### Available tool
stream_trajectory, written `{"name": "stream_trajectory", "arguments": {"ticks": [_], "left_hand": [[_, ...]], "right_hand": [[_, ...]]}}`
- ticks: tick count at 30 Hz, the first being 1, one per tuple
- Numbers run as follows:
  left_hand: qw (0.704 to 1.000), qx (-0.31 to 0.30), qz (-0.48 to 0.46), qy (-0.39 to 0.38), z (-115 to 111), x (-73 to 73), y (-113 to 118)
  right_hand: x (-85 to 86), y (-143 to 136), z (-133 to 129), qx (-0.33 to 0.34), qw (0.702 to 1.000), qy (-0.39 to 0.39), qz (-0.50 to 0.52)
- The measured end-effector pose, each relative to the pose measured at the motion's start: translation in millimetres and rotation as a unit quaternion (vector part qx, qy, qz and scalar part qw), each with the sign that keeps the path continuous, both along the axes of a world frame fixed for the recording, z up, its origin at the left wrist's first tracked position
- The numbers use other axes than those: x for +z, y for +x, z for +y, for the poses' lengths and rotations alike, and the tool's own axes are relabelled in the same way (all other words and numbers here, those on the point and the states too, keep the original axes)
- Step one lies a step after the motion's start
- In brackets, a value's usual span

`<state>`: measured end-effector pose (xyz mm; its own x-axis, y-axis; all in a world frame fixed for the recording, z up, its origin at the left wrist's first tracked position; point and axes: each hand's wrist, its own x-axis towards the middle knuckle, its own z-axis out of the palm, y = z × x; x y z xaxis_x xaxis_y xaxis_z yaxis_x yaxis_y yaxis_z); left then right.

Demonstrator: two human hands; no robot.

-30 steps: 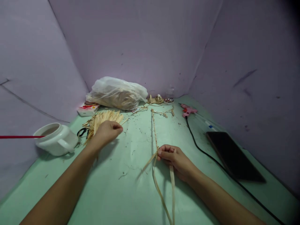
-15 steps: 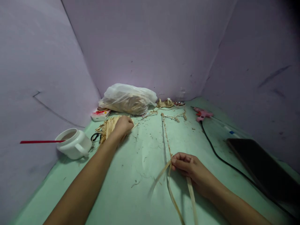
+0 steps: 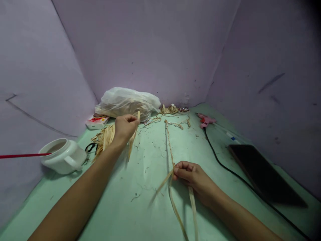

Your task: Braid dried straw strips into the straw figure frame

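A pale fibre strip [image 3: 132,142] is pinched between the fingertips of my left hand [image 3: 125,129], which is raised beside the bundle of dry strips [image 3: 106,137]. My right hand [image 3: 190,177] is closed on the lower end of a thin braided cord [image 3: 170,144]. That cord runs away from me along the green surface to a knotted end. Loose flat strands [image 3: 176,211] fan out below the right fingertips, one to the left and others toward me.
At left are a white pot [image 3: 64,155] with a red stick, black scissors handles [image 3: 90,147] and a small box [image 3: 97,122]. Behind lies a plastic bag [image 3: 127,102]. At right are a pink glue gun [image 3: 206,121], its black cable and a dark tablet [image 3: 265,175].
My left hand has lifted off the bundle with a strip in its fingers. My right hand keeps its hold on the braid. The whole view has shifted slightly.
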<state>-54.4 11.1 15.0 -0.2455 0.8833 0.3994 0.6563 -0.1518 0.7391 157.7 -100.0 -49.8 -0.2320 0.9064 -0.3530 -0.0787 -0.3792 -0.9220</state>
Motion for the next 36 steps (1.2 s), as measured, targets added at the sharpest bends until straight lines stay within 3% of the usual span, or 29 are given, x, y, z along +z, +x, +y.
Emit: {"name": "stream_trajectory", "arguments": {"ticks": [2, 4, 6, 7, 8, 10, 12, 15, 19, 25, 29, 36], "left_hand": [[0.999, -0.014, -0.007, 0.049, -19.7, 20.8, 7.5], [0.996, -0.064, -0.055, 0.031, -43.0, 41.6, 14.3], [0.971, -0.170, -0.141, -0.093, -65.6, 56.5, 20.8], [0.941, -0.230, -0.179, -0.172, -75.2, 59.7, 24.1], [0.905, -0.280, -0.209, -0.241, -83.0, 59.5, 27.7], [0.859, -0.310, -0.249, -0.323, -92.7, 48.8, 35.4], [0.832, -0.303, -0.269, -0.380, -95.9, 28.5, 43.4], [0.816, -0.280, -0.272, -0.427, -95.6, -3.1, 54.7], [0.830, -0.229, -0.246, -0.445, -99.1, -27.8, 68.1], [0.898, -0.191, -0.106, -0.381, -106.5, -48.6, 77.4], [0.935, -0.172, 0.030, -0.309, -108.3, -52.0, 77.6], [0.937, -0.138, 0.173, -0.269, -113.0, -48.7, 84.5]], "right_hand": [[0.1, 0.1, -0.5, -0.002, 1.000, -0.001, 0.002], [0.4, -0.1, -0.6, -0.002, 1.000, 0.000, 0.001], [0.6, -0.5, -0.4, -0.001, 1.000, 0.005, -0.003], [0.5, -0.8, -0.3, 0.000, 1.000, 0.007, -0.004], [0.2, -0.9, -0.2, -0.001, 1.000, 0.008, -0.003], [-0.7, -1.0, -0.1, -0.002, 1.000, 0.008, -0.003], [-2.0, -0.8, -0.2, -0.003, 1.000, 0.009, -0.001], [-3.7, -0.2, -0.2, -0.002, 1.000, 0.011, 0.005], [-4.4, 0.2, 0.0, -0.016, 1.000, 0.003, -0.002], [-5.5, 0.2, -0.4, -0.020, 1.000, 0.007, -0.011], [-6.1, -0.3, -0.6, -0.024, 0.999, 0.006, -0.023], [-5.3, -1.7, -0.2, -0.025, 1.000, -0.007, -0.011]]}}
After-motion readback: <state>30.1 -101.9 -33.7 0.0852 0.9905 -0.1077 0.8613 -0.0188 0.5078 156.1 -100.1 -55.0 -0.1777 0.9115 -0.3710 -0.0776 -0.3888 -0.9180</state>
